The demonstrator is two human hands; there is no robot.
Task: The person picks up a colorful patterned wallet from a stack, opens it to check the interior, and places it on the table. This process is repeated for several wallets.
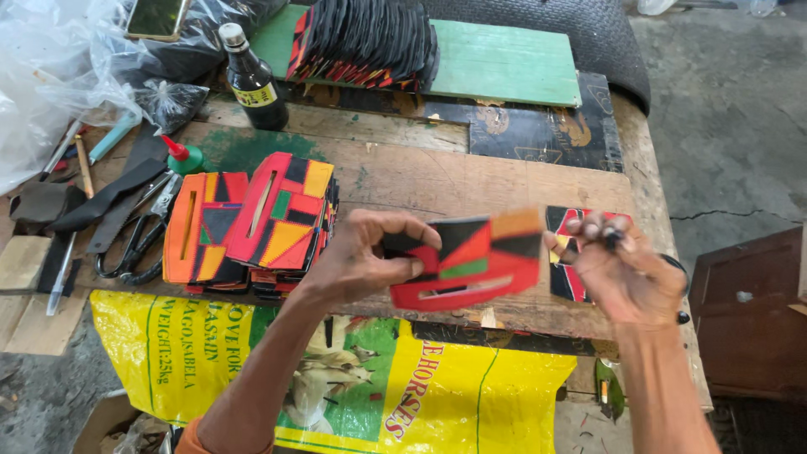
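scissors (134,244) far left, then the stack of patchwork pieces (252,223). left hand (357,261) pinches the red patchwork piece (471,261) in mid-air above the wooden bench (471,181). right hand (622,269) has fingers closed on a small dark tool (612,240). blurry here; that light pinch could let it slip.

workbench (403,172): bare wood, worn, scratched, paint-stained
patchwork piece (471,261): matt patches, red, orange, black, green; material unclear through blur
stacked pieces (252,223): same matt patchwork
bottle (252,80): dark glossy glass
sack (353,378): woven plastic, slightly shiny
scissors (139,235): dull dark metal
board (496,59): green-painted wood, matt
bag (50,76): clear, crinkled plastic
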